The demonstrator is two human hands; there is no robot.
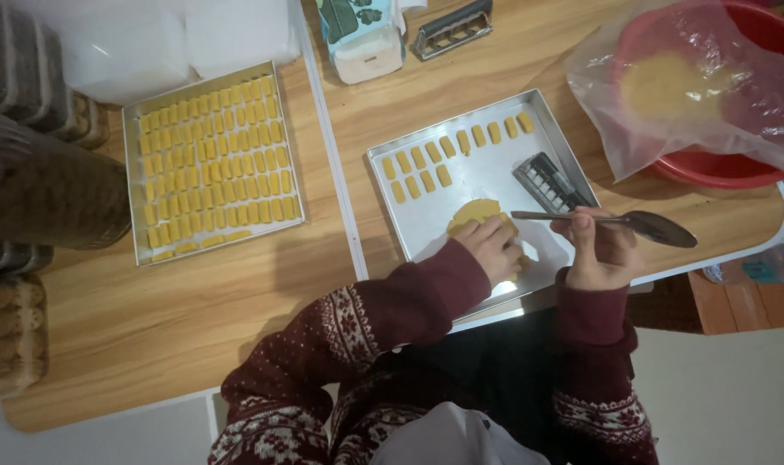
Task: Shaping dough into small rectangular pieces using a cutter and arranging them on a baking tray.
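Two hands work over the half-filled square metal tray (557, 129): left hand (493, 248) presses the yellow dough lump (472, 212), right hand (600, 250) grips a metal spoon (642, 224). Heavy pressing could stick dough to the tray.

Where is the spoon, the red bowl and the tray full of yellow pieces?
spoon (659, 227), head view, on its bowl end.
red bowl (710, 168), head view, on its front rim.
full tray (130, 172), head view, on its left rim.
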